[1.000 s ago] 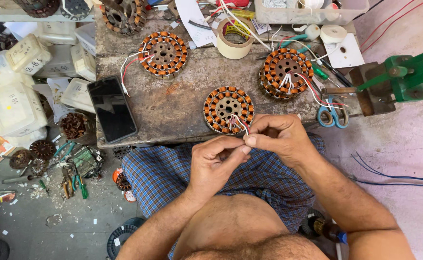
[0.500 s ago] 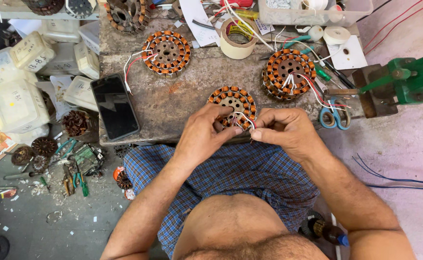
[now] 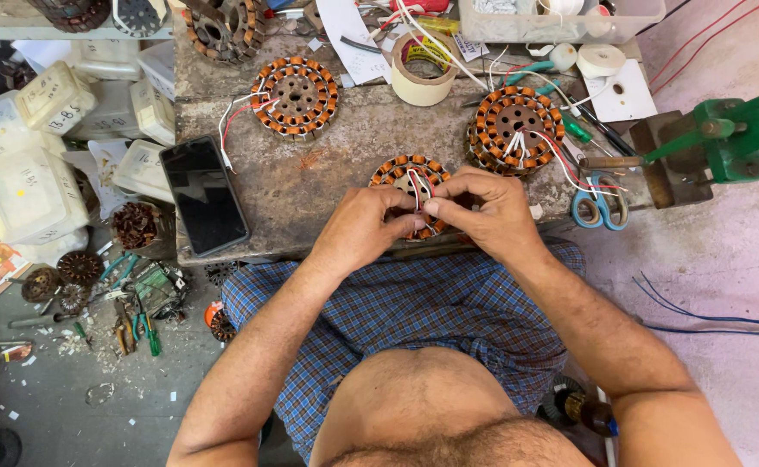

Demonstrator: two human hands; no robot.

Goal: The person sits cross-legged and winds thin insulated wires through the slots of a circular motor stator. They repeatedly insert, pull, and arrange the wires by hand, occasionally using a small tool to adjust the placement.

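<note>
Head view, looking down. Nearest: checked cloth (image 3: pixel 414 320) over the lap, both forearms reaching forward from it and meeting at the near edge of the stone bench (image 3: pixel 328 173). Left hand (image 3: pixel 358 229): knuckles up, fingers curled inward, tips pinching at thin wires beside the other hand. Right hand (image 3: pixel 487 212): likewise curled, thumb and forefinger closed on the same wires, touching the left hand's fingertips. Copper-wound stator (image 3: pixel 407 173): lying flat on the bench directly under and just beyond both hands, partly covered by them, red and white leads rising from its centre into the fingers. Left of the left hand: black phone (image 3: pixel 204 195), face up, at the bench edge. Right of the right hand: blue-handled scissors (image 3: pixel 600 203). Beyond the right hand: second stator (image 3: pixel 518 125) with red and white leads. Beyond the left hand: third stator (image 3: pixel 297 95). Farther, between those two: roll of tape (image 3: pixel 423 65). Far right: green vise (image 3: pixel 725 138).
</note>
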